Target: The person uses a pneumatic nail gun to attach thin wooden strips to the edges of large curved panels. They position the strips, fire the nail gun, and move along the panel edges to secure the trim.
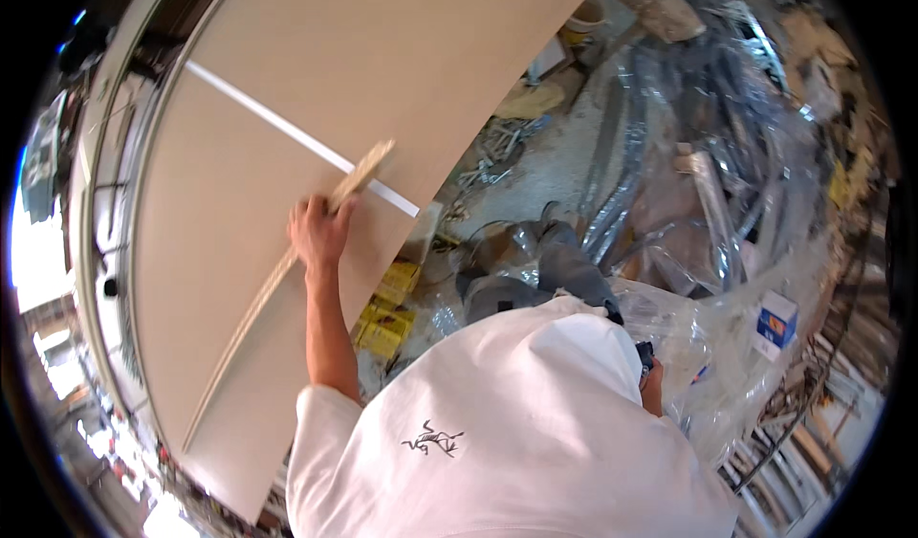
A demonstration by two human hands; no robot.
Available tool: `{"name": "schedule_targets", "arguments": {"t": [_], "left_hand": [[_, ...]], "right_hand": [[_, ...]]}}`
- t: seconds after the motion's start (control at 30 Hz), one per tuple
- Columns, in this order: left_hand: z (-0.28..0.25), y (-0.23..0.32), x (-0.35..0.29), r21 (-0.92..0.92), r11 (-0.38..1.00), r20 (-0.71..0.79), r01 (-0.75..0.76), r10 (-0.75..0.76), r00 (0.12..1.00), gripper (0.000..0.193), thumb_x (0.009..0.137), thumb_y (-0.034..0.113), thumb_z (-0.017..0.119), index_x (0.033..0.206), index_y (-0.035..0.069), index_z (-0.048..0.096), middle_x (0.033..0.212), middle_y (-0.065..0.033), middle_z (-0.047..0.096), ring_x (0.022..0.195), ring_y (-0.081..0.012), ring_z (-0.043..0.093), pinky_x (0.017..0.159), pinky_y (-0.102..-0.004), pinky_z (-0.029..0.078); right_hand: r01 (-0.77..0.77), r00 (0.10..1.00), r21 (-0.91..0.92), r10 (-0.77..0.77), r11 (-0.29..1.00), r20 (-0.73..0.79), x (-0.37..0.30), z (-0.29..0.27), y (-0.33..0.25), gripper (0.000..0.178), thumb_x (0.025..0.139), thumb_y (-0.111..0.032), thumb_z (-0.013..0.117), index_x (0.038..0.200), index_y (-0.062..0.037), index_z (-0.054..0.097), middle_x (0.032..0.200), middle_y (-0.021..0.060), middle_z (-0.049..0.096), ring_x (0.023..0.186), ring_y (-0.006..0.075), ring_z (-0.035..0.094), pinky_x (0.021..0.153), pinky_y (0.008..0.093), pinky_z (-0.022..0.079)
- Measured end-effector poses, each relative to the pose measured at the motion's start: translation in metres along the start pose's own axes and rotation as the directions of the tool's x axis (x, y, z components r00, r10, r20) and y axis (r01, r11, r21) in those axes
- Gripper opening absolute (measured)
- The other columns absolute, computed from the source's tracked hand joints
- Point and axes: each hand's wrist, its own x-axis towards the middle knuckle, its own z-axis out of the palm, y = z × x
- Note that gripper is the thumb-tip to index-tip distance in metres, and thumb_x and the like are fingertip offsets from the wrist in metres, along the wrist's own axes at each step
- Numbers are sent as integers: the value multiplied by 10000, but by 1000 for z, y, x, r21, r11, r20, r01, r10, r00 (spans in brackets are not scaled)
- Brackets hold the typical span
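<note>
My left hand (320,232) is closed around a long, thin wooden strip (251,310). The strip lies slantwise over a large beige board (239,184), and one end reaches past my fingers across a straight white band (268,115) on that board. I cannot tell whether the strip rests on the surface or is held just above it. Of my right hand (652,391), only a small part shows beside my shirt on the right; its fingers are hidden. Next to it is a small dark object (645,354), too little seen to name.
Yellow packages (387,310) sit below the board's near edge. Clear plastic sheeting (660,184) covers much of the floor on the right, with a blue and white box (775,325) on it. Loose metal pieces (502,146) lie by the board, and a bucket (585,12) stands farther off.
</note>
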Motion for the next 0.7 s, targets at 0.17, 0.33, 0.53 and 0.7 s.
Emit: {"name": "schedule_targets", "arguments": {"t": [0.17,0.33,0.53,0.7], "left_hand": [[-7,142,102,-11,1000,-103,6,-8,995,555,869,586,730,1131,97,725,1103,-147,687,1107,-376,612,945,-525,474],[55,218,151,150,988,-165,25,0,986,662,911,561,689,1402,124,605,1355,-171,605,1271,-381,548,1063,-526,423],[97,243,160,191,980,-99,47,-28,995,543,974,423,636,1417,113,589,1437,-166,564,1312,-404,527,1075,-556,432],[114,248,185,161,983,-233,88,-49,971,427,992,432,625,1140,34,672,1156,-170,661,1103,-410,573,924,-538,466]], "right_hand": [[-78,994,67,83,995,-65,54,18,-30,315,968,-348,531,1078,-64,612,827,124,676,626,310,655,572,430,579],[-175,984,316,159,933,76,98,56,-102,262,947,-298,568,1052,-62,612,869,122,673,652,304,650,574,438,569],[233,966,293,-255,927,41,149,91,-149,196,903,-215,649,996,-44,672,804,99,677,641,244,649,615,380,567],[236,967,221,-251,946,42,138,157,-199,159,879,-172,669,964,-38,664,738,93,653,580,230,633,560,359,535]]}}
